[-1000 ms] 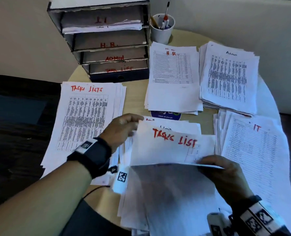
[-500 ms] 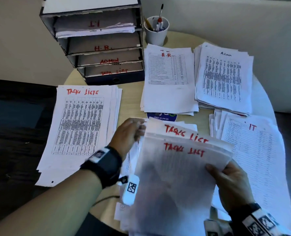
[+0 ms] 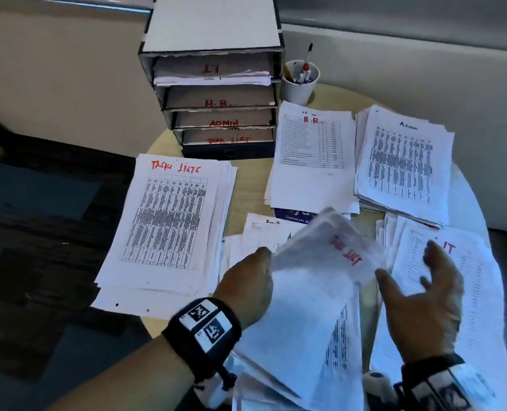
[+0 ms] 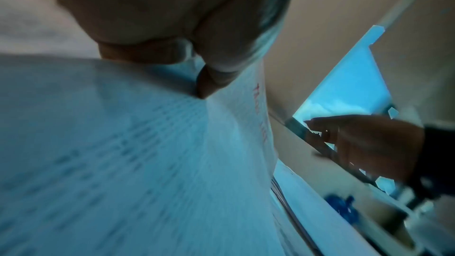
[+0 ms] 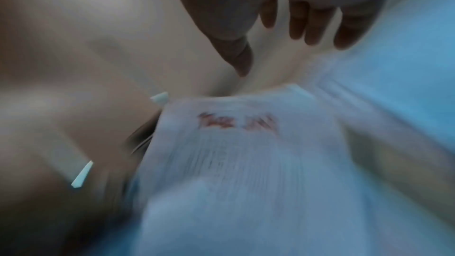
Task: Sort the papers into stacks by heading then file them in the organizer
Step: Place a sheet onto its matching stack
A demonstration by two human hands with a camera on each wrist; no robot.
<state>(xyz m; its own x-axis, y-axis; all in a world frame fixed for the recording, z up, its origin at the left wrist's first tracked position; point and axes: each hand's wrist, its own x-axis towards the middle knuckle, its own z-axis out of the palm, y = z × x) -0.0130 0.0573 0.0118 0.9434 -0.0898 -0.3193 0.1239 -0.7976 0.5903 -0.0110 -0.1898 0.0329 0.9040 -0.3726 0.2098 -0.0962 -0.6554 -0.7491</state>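
Note:
My left hand (image 3: 250, 284) grips the left edge of a few "Task List" sheets (image 3: 320, 280) raised over the unsorted pile (image 3: 261, 235) near the table's front. In the left wrist view its fingers (image 4: 209, 79) pinch those sheets (image 4: 123, 143). My right hand (image 3: 421, 295) hovers open just right of them, fingers spread, holding nothing; the right wrist view shows its fingers (image 5: 299, 20) above the blurred sheet (image 5: 236, 143). Sorted stacks lie around: Task Lists (image 3: 169, 221) left, H.R. (image 3: 311, 161) centre back, Admin (image 3: 403, 164) right back, IT (image 3: 460, 292) right. The organizer (image 3: 216, 96) stands behind.
A white cup of pens (image 3: 299, 81) stands right of the organizer. The round table (image 3: 246, 185) ends close to the Task Lists stack, which overhangs its left edge above dark floor. A blue label (image 3: 293, 215) peeks out under the H.R. stack.
My right hand has let go of the Task List sheets and opened beside them. My left hand now holds them alone, swung and tilted leftward. The head view has shifted right and down.

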